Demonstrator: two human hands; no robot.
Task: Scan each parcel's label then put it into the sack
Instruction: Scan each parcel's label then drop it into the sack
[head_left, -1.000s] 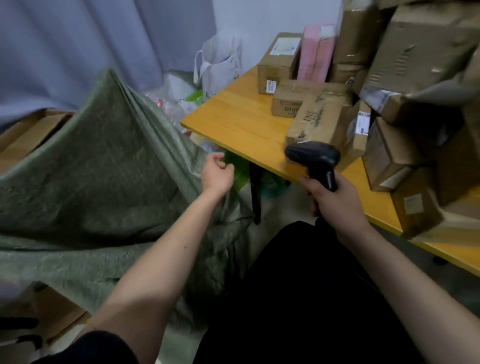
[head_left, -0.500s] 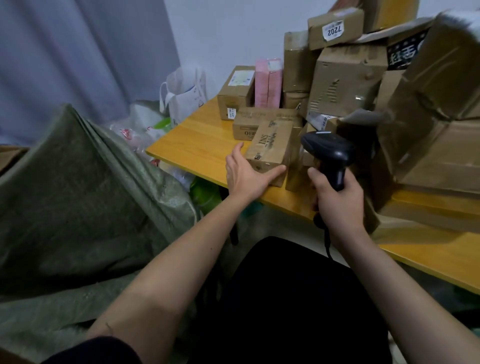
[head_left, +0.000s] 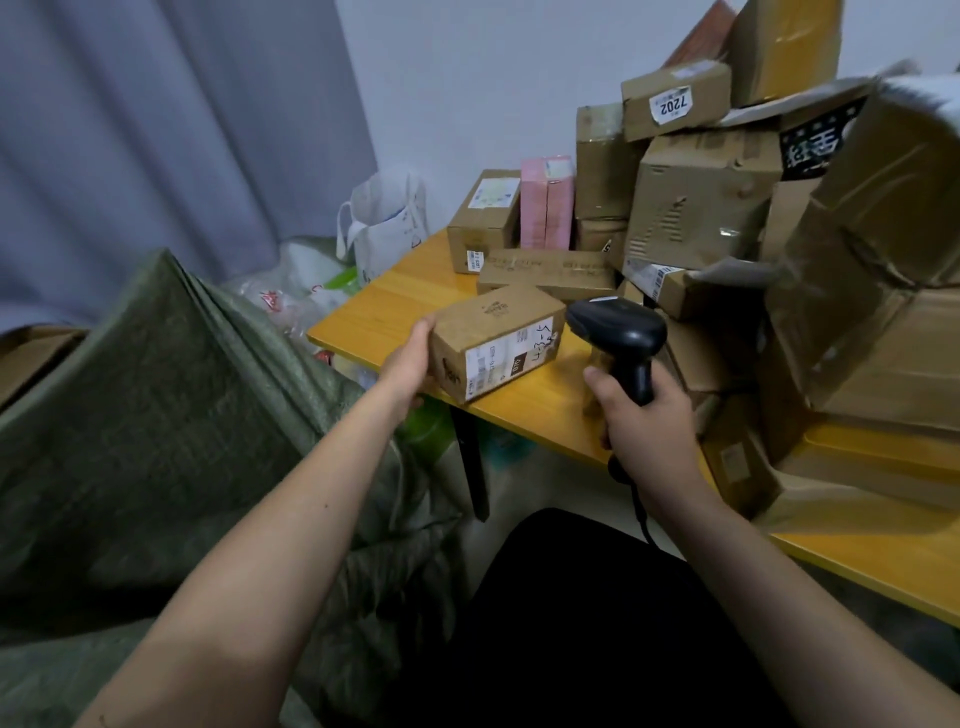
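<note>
Parcel in my left hand, scanner in my right.

My left hand (head_left: 410, 364) grips a small cardboard parcel (head_left: 496, 340) at its nine o'clock end over the table (head_left: 374, 317) edge, label toward me. My right hand (head_left: 644, 421) is wrapped round the black scanner (head_left: 621, 338), at the parcel's three o'clock. The green sack (head_left: 171, 415) lies at my nine o'clock.

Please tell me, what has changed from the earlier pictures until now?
The left hand left the green sack, reached to the table and took hold of a small parcel, pulling it from the pile, label towards the scanner. The right hand kept gripping the scanner.
</note>
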